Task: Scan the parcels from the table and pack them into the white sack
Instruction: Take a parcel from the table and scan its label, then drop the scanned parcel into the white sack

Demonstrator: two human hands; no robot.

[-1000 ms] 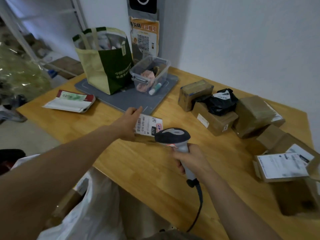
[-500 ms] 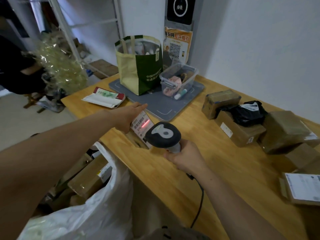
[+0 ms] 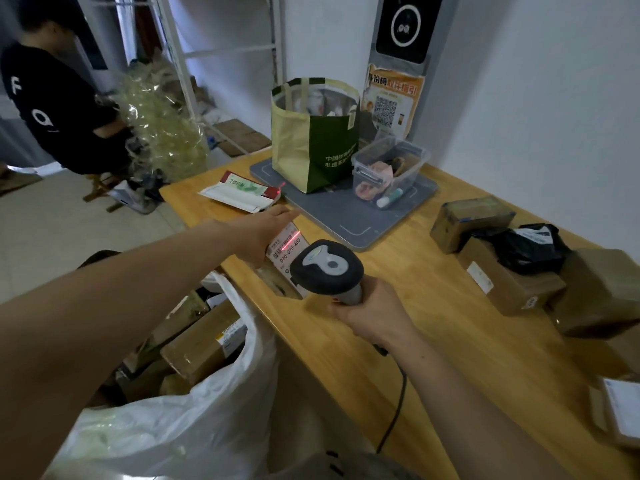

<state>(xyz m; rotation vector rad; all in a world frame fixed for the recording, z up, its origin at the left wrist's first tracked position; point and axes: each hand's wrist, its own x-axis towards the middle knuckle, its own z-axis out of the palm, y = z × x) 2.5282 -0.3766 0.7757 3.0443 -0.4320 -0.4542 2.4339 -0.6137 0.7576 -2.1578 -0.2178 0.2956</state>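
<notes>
Holding parcel (image 3: pixel 289 249) in left hand (image 3: pixel 261 237): fingers lie over its upper edge, thumb hidden, grip closed on it. Parcel tilted, just on near side of grey mat (image 3: pixel 346 220), label up, red laser line across barcode. Right hand (image 3: pixel 374 317) wrapped tight round handle of scanner (image 3: pixel 327 266), scanner head just nearer than parcel, nearly touching. White sack (image 3: pixel 194 420) gapes near-left of mat, boxes inside. More brown boxes (image 3: pixel 509 285) right of mat.

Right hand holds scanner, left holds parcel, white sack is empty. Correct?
No. The head view shows the sack already holds boxes. The rest stands: right hand holds the scanner, left hand holds the parcel.
</notes>
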